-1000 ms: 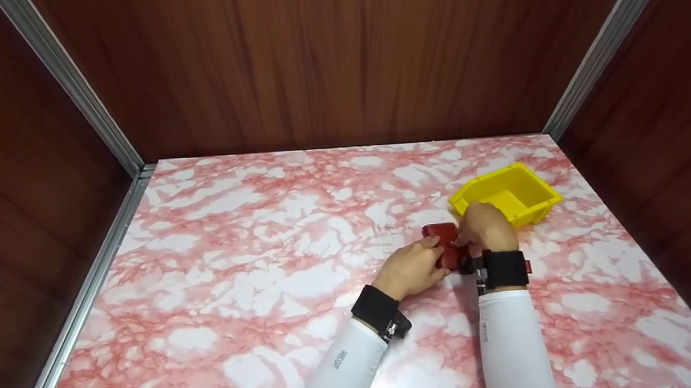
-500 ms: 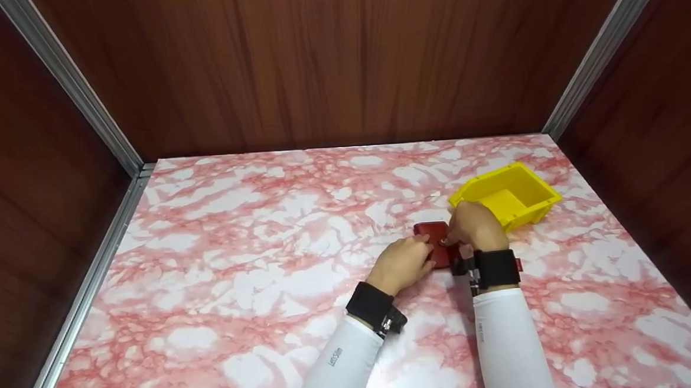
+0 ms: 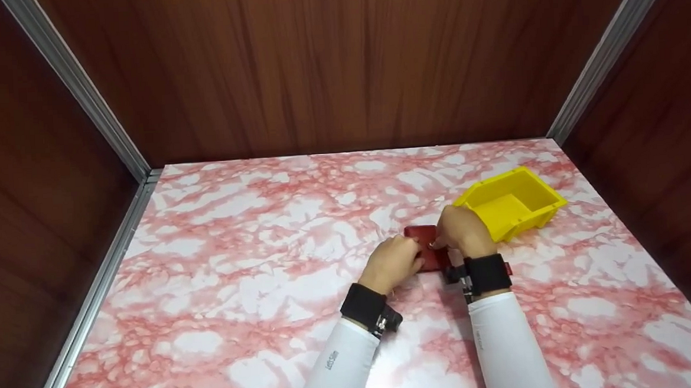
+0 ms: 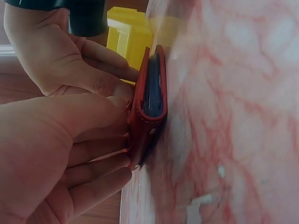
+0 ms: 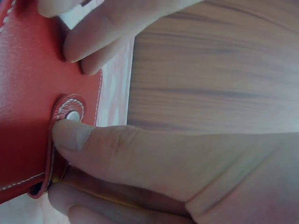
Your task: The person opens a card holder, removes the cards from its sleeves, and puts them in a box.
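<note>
A red leather card wallet (image 3: pixel 424 259) lies flat on the marbled tabletop. Its edge, in the left wrist view, shows a stack of clear sleeves (image 4: pixel 153 88) between the folded covers. My left hand (image 3: pixel 392 264) presses the wallet's upper cover with fairly straight fingers and the thumb. Across from it, my right hand (image 3: pixel 464 230) pinches the small stitched snap strap (image 5: pixel 65 105). The right thumb (image 5: pixel 77 136) lies on the strap beside its metal snap, and the other fingers are at the wallet's edge, partly hidden.
A yellow open-front bin (image 3: pixel 514 203) stands just behind and right of my right hand. Dark wood panels (image 3: pixel 339 64) rise behind and on both sides of the pink-and-white tabletop (image 3: pixel 254 252). Metal rails (image 3: pixel 80 89) run along the corners.
Both hands and the wallet have shifted a little to the left. The left fingers have drawn back toward the wallet's left side. The right hand stays at the strap.
</note>
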Available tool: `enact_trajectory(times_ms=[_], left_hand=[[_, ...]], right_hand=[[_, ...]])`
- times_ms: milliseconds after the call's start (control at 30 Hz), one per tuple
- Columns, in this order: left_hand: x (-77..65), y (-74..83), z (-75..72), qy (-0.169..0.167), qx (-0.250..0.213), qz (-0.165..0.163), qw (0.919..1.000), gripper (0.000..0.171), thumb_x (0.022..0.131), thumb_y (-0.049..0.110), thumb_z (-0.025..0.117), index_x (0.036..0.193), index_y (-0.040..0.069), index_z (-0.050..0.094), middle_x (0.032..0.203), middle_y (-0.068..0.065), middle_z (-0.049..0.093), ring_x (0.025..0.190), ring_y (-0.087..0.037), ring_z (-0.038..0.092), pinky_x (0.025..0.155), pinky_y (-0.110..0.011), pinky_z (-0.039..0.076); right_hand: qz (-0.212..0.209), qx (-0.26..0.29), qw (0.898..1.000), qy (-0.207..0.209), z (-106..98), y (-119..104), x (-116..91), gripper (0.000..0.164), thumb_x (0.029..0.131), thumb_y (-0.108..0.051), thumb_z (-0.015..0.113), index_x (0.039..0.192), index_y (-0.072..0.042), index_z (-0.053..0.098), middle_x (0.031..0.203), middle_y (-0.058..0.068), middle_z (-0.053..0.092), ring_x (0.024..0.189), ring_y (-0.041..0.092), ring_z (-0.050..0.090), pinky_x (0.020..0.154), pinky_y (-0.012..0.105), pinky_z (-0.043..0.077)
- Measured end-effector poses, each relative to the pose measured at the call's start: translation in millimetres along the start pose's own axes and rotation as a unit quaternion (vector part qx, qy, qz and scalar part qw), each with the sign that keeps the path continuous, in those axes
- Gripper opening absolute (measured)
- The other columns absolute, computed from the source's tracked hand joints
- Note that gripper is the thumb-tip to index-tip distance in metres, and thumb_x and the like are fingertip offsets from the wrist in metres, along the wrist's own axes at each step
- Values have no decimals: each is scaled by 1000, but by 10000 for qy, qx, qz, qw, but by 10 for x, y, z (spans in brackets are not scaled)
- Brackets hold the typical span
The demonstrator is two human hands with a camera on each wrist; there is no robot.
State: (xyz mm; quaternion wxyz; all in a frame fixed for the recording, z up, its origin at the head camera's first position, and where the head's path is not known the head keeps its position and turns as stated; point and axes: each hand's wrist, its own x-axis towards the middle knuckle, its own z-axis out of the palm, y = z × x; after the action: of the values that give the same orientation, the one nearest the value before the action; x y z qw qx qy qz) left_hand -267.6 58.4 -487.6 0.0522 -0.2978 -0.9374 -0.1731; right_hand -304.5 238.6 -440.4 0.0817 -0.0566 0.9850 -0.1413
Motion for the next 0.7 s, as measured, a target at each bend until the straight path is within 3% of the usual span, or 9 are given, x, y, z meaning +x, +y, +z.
enact_trajectory(times_ms=[33,67,133,267,300,433,600,633,700], left_hand=[[-7,-25,-10,19,-64,-49,10000,17,100,24,76,92,10,80,97,-8,83,91,-28,81,83,-43,66],[24,-118,102,125,-53,-76,9999,20,101,26,76,90,10,79,95,-8,82,89,-28,81,82,-43,65],[5,-173,70,167,-220,-169,9995,21,100,25,76,87,9,79,93,-10,82,87,-29,80,81,-46,65],[-10,-312,109,414,-295,-318,9982,20,95,21,79,79,9,77,84,-9,80,78,-28,77,73,-47,63],[-57,-266,-24,348,-370,-394,9979,18,94,17,80,79,8,77,83,-9,80,77,-29,78,73,-48,63],[-58,-378,-3,493,-306,-539,9969,21,92,17,80,72,12,76,76,-2,78,74,-23,75,71,-44,62],[-129,-376,-203,364,-333,-862,9951,24,93,16,81,70,11,76,76,-1,79,76,-20,74,74,-37,63],[-130,-400,-182,434,-272,-876,9948,24,92,16,82,69,12,76,75,-1,78,76,-19,73,73,-37,62],[-56,-586,33,589,-227,-898,9940,26,92,19,82,68,14,75,76,-1,78,76,-20,75,72,-38,62]], right_hand=[[-51,0,10000,22,17,-20,8,23,83,-19,92,83,2,82,72,10,71,65,23,53,63,31,45],[-120,4,9999,35,31,-40,16,21,83,-17,92,84,2,83,73,11,73,64,22,52,62,30,45],[-246,31,9997,89,62,-87,27,19,84,-17,92,86,1,85,77,13,77,65,21,54,63,31,45],[-525,64,9982,272,137,-182,41,16,83,-16,93,89,-3,87,88,16,83,74,26,70,70,39,58],[-572,43,9978,345,157,-209,43,16,83,-17,93,89,-3,87,90,17,84,78,30,74,74,43,61],[-755,-52,9954,591,220,-309,48,17,82,-18,94,85,-3,87,91,18,83,86,38,78,82,53,65],[-895,5,9935,707,285,-428,56,18,83,-18,94,82,-2,86,88,17,83,84,38,78,83,53,65],[-916,18,9933,700,298,-451,58,18,83,-18,94,83,-2,86,88,17,83,84,38,78,84,53,64],[-961,34,9929,698,315,-497,56,18,83,-18,94,82,-2,86,88,16,83,84,37,78,84,53,64]])
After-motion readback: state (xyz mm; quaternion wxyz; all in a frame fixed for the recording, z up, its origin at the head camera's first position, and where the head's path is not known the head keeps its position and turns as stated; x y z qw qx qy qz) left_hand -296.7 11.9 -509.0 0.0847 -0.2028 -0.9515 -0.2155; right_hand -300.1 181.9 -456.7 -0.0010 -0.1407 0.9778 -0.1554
